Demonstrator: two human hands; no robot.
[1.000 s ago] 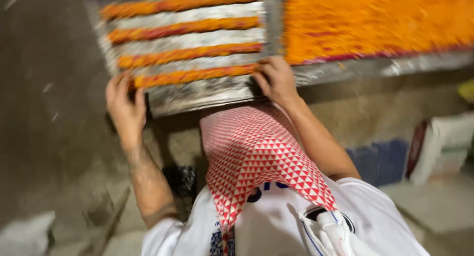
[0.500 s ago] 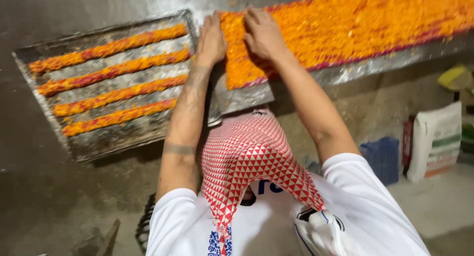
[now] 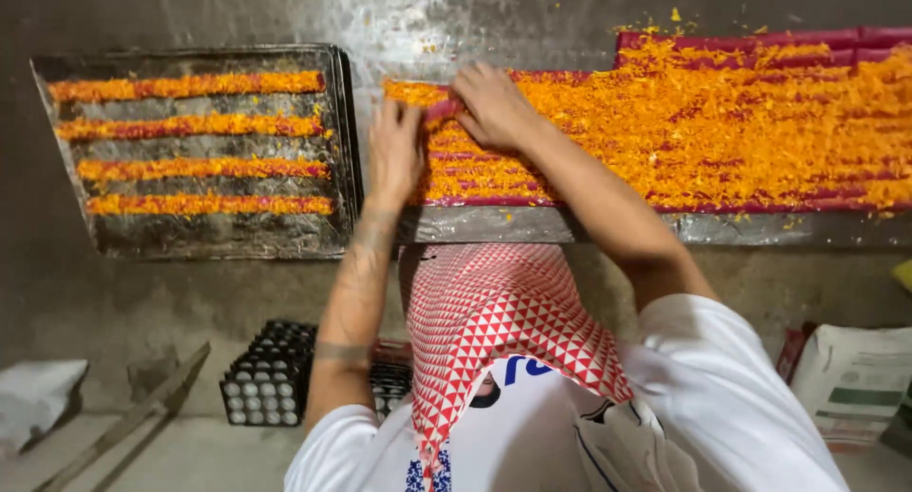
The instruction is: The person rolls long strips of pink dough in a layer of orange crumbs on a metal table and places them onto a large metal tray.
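Both hands work at the near-left end of a long bed of orange shreds (image 3: 722, 122) lying over dark red strips on a metal counter (image 3: 608, 226); the right hand (image 3: 494, 107) is curled, fingers closed on the end of one red strip (image 3: 443, 109), while the left hand (image 3: 394, 155) lies flat just beside it, fingers together, pressing down on the shreds; whether it grips anything cannot be told. Left of the bed, edge to edge with it, sits a metal tray (image 3: 218, 236) holding four rows of the orange-and-red material (image 3: 190, 124). The strip looks soft, light and crumbly; it would likely sag or break if lifted by one end, so a hold underneath, spread along its length, seems safest; the loose shreds would scatter easily. Below the bed, a red-and-white patterned cloth (image 3: 494, 312) hangs over the person's white shirt; left of that, on the floor, stands a dark crate of small round items (image 3: 266, 378); right of it, a white sack (image 3: 855, 378).
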